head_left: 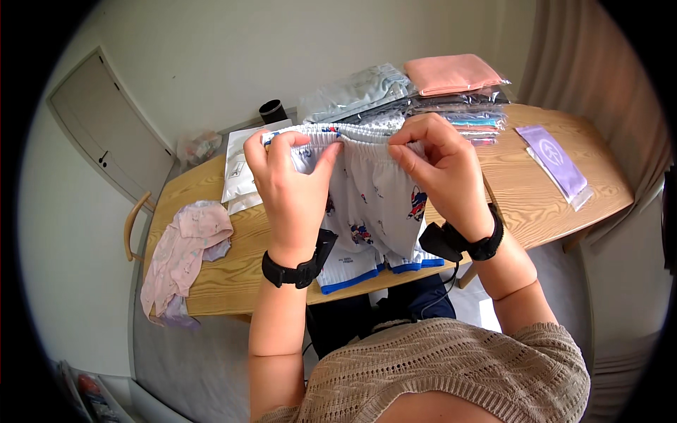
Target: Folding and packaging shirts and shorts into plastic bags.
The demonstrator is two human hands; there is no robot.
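White shorts (374, 204) with a gathered elastic waistband, blue hems and small red and blue printed figures hang in front of me, above the near edge of the table. My left hand (288, 173) pinches the waistband at its left side, thumb on the near face and fingers curled over the top. At the other side of the waistband, my right hand (438, 156) grips the fabric between thumb and fingers. The legs of the shorts drop down between my forearms.
On the wooden table (522, 190), a pink garment (187, 240) lies at the left. A white packet (242, 169) is behind my left hand. Stacked bagged clothes (455, 75) stand at the back, a purple packet (555, 158) at the right, and a black cylinder (272, 111) beyond the table.
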